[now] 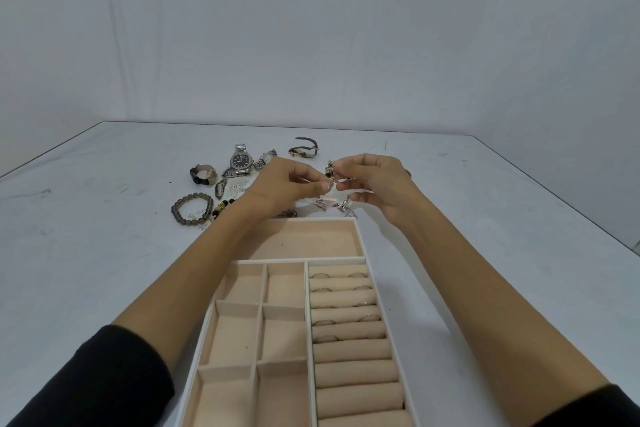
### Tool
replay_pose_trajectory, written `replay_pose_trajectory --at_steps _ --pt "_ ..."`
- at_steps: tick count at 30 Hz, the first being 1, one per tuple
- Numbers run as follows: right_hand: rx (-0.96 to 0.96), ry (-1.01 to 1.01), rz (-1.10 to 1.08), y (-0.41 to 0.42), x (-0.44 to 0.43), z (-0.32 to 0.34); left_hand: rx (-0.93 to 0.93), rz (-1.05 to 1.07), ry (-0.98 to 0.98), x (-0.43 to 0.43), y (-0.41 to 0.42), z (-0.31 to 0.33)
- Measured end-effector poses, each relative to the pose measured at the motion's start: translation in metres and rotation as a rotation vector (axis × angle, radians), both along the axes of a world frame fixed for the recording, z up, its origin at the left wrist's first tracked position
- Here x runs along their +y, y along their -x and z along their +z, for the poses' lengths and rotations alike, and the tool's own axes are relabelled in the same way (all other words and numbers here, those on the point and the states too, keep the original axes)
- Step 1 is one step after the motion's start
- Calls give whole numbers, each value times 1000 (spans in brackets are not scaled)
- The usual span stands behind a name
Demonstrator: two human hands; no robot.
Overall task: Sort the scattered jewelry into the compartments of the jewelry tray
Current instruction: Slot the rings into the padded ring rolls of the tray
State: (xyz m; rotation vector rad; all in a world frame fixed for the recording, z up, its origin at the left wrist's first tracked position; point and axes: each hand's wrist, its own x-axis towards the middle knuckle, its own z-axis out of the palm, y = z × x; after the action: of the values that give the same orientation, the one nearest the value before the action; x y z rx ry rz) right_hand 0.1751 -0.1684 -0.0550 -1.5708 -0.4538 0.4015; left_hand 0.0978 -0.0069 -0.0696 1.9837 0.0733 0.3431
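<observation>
The beige jewelry tray [306, 288] lies near me with a wide far compartment, several small square compartments on the left and ring rolls on the right. Several rings [320, 276] sit in the ring rolls. Beyond the tray's far edge, my left hand [280, 185] and my right hand [375, 180] meet above the table, both pinching a small silver jewelry piece [333, 178] between fingertips. What kind of piece it is I cannot tell. Small silver clasps [341, 206] lie on the table under my hands.
Scattered on the white table [485, 218] past the tray: a steel watch with dark dial [240, 161], a black-strap watch [202, 175], a thin dark-strap watch [304, 149], a grey bead bracelet [191, 209], a second steel watch [266, 159]. A wall rises behind.
</observation>
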Motion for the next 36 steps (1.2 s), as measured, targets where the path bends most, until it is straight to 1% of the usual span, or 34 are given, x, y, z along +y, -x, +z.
replay_pose_trajectory --at_steps 2,9,20,24,30,36 --pt "-4 6 0 0 0 0 -14 28 22 -1 1 0" --pt "-17 16 14 0 -1 -1 -80 123 -2 -2 3 1" --pt "10 24 38 3 4 -3 -141 128 15 -5 7 1" --pt "34 8 38 1 5 -4 -141 96 90 -6 7 3" --pt "6 -20 28 -1 6 -5 -136 71 221 -3 8 5" --pt "-5 -59 58 -1 5 -5 -123 64 234 -3 9 6"
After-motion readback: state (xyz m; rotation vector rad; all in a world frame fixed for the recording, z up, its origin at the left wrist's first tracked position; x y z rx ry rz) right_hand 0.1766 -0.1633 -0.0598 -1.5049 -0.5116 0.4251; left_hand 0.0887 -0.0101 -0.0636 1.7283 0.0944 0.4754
